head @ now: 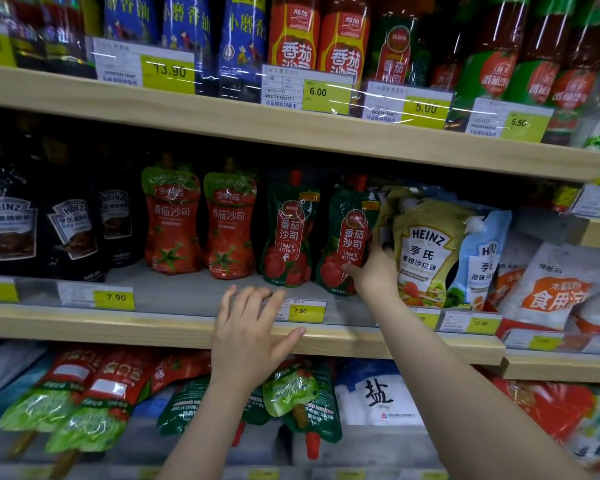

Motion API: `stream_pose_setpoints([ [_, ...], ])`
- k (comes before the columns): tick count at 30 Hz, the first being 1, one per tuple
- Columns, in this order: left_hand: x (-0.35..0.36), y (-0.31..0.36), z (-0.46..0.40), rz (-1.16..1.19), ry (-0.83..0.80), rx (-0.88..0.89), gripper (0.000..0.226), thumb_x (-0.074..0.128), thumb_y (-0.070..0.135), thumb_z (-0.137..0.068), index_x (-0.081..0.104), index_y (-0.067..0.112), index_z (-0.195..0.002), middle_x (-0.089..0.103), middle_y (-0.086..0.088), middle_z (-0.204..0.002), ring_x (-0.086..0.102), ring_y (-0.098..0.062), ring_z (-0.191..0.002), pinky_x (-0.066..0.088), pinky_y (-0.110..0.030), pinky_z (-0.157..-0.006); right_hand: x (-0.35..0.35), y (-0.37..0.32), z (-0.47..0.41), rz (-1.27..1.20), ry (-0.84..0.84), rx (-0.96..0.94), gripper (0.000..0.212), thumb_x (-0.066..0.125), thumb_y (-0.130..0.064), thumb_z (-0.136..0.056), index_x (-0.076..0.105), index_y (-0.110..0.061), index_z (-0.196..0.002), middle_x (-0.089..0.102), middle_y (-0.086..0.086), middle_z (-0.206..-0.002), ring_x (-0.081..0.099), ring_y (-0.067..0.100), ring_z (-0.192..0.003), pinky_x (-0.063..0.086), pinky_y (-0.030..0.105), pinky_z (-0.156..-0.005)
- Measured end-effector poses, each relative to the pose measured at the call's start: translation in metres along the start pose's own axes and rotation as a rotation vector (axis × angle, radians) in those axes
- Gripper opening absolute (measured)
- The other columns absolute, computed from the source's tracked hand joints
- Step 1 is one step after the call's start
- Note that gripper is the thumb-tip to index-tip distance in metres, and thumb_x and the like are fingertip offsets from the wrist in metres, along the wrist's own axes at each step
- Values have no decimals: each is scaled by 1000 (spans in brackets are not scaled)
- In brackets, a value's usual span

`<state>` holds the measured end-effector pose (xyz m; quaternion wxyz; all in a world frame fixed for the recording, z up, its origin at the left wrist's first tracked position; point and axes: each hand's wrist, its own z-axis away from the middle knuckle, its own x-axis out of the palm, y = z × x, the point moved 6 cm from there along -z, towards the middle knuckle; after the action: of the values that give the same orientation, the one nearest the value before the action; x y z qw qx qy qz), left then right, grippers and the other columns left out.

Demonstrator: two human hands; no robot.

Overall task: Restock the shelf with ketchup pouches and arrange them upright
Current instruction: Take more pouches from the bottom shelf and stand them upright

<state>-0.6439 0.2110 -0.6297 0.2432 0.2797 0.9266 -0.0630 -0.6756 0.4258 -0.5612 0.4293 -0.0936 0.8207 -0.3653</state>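
A person is standing before a wooden shelf (174,323) of sauces, both bare arms reaching forward; the right hand (373,271) is gripping the lower right side of a dark green ketchup pouch (349,233), thumb across its front and fingers curled behind it, and the pouch is standing on the middle shelf, leaning slightly left, its red cap uppermost. A second green ketchup pouch (290,230) is standing just beside it on the left, upright and untouched; further left, two red ketchup pouches (201,220) are standing side by side, upright, near the back of the same shelf. The left hand (252,336) is hovering over the shelf's front edge with fingers spread and straight, holding nothing; its fingertips are lying near a yellow price tag (305,310) marked 7.90, though whether they are touching the shelf cannot be told. To the right of the gripped pouch, a Heinz salad dressing pouch (426,251) is leaning close against the right hand; dark Heinz pouches (11,223) are occupying the left end of the shelf. On the shelf below, more green ketchup pouches (309,407) are lying flat with caps pointing down, beside a white salt bag (378,396); bottles (295,32) are lining the top shelf.
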Motion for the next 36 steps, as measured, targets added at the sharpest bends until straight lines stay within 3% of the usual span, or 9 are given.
stream_pose_setpoints([
  [6,0,0,0,6,-8,-6,56,46,59,-84,63,14,-111,62,-6,-100,53,-26,-99,32,-47,-104,-8,-7,24,46,50,-170,59,74,-14,-76,40,-6,-125,38,19,-128,51,37,-110,45,44,-93],
  [9,0,0,0,1,-1,-5,55,48,59,-83,63,14,-111,62,-6,-100,54,-26,-98,33,-47,-103,-4,-7,29,70,-81,-253,42,66,-10,-82,51,-15,-121,36,15,-127,49,34,-111,40,35,-99],
  [13,0,0,1,-2,7,-1,55,48,59,-84,63,14,-112,62,-6,-100,54,-26,-99,33,-47,-104,-1,-7,23,70,-217,-267,44,58,-8,-88,51,-21,-129,38,15,-128,48,29,-112,35,28,-103],
  [17,0,0,1,4,23,0,54,48,59,-84,63,14,-111,62,-5,-100,51,-25,-99,32,-47,-104,-8,-16,16,-173,-264,-325,44,53,-7,-89,51,-28,-128,48,12,-114,54,10,-80,47,22,-83],
  [21,1,0,2,9,39,6,53,49,58,-84,63,14,-110,62,-5,-99,52,-25,-100,31,-46,-104,-6,-11,4,-234,-341,-274,45,50,-3,-90,53,-26,-127,56,1,-99,50,8,-72,44,21,-71],
  [25,2,-1,3,10,42,7,54,47,59,-85,62,14,-111,62,-6,-100,53,-25,-101,30,-46,-105,0,-3,1,-267,-404,-221,48,47,3,-88,53,-22,-128,56,-2,-93,52,11,-87,40,13,-74],
  [28,3,0,3,4,49,10,54,47,59,-85,62,14,-111,62,-5,-100,52,-25,-101,31,-46,-105,2,0,-2,-253,-412,-217,48,46,7,-87,55,-18,-126,54,4,-102,49,15,-99,38,19,-84],
  [32,3,0,3,11,65,15,54,45,59,-86,61,15,-112,61,-6,-100,51,-25,-101,29,-46,-106,10,2,-2,-209,-425,-230,48,41,11,-87,59,-17,-122,52,-2,-96,50,8,-89,41,7,-73],
  [36,3,-1,3,17,71,16,54,44,59,-87,61,15,-112,61,-6,-100,51,-25,-101,29,-46,-106,14,5,-4,-201,-434,-220,50,37,11,-87,61,-19,-119,51,-2,-96,52,5,-86,38,14,-80],
])
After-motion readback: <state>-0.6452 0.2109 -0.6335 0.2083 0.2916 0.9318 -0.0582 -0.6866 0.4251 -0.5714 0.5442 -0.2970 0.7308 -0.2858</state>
